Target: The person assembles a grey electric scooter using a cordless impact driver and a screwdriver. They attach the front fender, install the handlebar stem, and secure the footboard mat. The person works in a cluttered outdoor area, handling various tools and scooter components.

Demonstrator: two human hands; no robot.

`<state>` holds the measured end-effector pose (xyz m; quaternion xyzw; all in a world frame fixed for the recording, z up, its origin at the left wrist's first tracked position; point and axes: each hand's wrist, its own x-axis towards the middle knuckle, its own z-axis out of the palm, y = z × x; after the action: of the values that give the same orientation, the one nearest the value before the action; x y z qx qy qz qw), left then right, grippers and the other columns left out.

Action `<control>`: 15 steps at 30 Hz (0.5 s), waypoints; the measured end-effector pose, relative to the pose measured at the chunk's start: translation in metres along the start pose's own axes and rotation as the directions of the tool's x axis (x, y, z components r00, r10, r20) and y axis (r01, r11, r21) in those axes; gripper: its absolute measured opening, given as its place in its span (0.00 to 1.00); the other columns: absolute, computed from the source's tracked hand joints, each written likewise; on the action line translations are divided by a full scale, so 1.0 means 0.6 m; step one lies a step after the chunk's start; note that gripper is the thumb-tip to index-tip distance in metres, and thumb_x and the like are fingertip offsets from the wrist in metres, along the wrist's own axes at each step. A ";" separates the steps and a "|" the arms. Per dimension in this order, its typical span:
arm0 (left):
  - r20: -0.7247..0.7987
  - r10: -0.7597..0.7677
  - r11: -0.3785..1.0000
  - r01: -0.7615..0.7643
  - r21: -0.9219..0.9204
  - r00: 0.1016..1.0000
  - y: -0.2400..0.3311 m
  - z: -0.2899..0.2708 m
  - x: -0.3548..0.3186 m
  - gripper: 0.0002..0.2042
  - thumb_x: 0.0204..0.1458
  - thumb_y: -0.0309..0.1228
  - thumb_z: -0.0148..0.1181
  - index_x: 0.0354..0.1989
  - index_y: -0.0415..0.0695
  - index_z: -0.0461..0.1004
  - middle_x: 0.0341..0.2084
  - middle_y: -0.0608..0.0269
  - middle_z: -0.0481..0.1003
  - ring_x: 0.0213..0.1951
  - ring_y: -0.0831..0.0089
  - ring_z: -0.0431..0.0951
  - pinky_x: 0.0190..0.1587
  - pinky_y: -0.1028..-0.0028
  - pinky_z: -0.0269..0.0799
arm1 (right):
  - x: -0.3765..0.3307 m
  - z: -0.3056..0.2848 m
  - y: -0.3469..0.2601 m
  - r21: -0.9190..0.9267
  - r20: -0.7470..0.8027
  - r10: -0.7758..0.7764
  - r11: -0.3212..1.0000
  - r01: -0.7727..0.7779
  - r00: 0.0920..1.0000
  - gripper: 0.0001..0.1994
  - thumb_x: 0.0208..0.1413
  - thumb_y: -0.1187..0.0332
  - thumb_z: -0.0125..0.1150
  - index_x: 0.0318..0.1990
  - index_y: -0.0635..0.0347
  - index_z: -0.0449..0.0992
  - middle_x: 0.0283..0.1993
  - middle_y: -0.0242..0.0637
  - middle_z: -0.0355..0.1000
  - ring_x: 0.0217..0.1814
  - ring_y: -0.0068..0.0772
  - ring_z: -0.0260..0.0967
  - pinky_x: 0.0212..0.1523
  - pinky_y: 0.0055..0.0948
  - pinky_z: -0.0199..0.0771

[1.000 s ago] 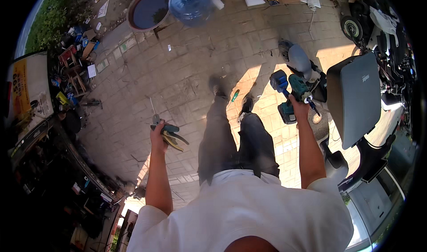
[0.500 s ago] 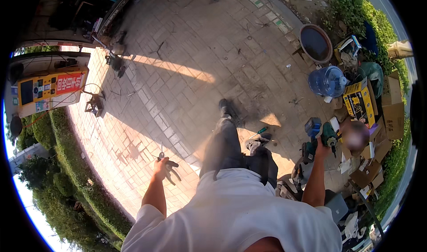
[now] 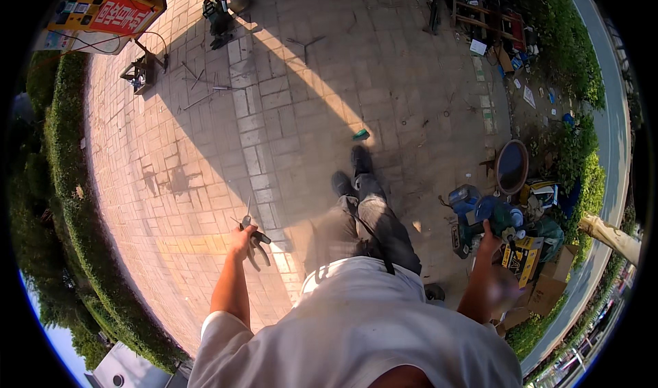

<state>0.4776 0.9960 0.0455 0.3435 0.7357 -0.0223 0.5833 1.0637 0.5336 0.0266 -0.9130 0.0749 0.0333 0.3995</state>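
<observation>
In my left hand (image 3: pixel 241 240), fingers closed, is a pair of dark-handled pliers (image 3: pixel 258 252); a thin metal shaft (image 3: pixel 249 207) sticks up from the same grip. My right hand (image 3: pixel 488 240) is closed round a green and black cordless power tool (image 3: pixel 463 237). A translucent blue piece (image 3: pixel 464 197) shows just beyond it. More green tool body (image 3: pixel 506 218) lies right of the fingers, but I cannot tell whether it is one tool or two. Both arms are held out from my sides, over brick paving.
Ahead of my shoes (image 3: pixel 360 160) lies a small green object (image 3: pixel 361 134). To the right are a round basin (image 3: pixel 512 167), a yellow box (image 3: pixel 524 262) and cardboard (image 3: pixel 554 278) by a hedge. Far left stand a small metal stand (image 3: pixel 140 74) and a red and yellow sign (image 3: pixel 116 15).
My view has turned left: the stand and sign shifted upward, the basin and boxes downward. My feet have moved closer together. Both hands keep their hold.
</observation>
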 end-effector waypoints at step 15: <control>-0.255 -0.311 0.853 0.151 -0.499 0.915 0.202 -0.034 0.060 0.10 0.46 0.32 0.60 0.29 0.37 0.71 0.20 0.59 0.72 0.19 0.69 0.71 0.21 0.68 0.67 | 0.190 0.554 -0.599 -0.458 0.314 -0.148 0.842 0.286 0.938 0.26 0.42 0.52 0.72 0.39 0.68 0.77 0.40 0.47 0.76 0.40 0.45 0.73 0.39 0.45 0.71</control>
<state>0.5220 1.1146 0.0654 0.0986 0.8415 0.1427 0.5117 1.2347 1.0058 0.0475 -0.9744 -0.0953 0.1278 0.1587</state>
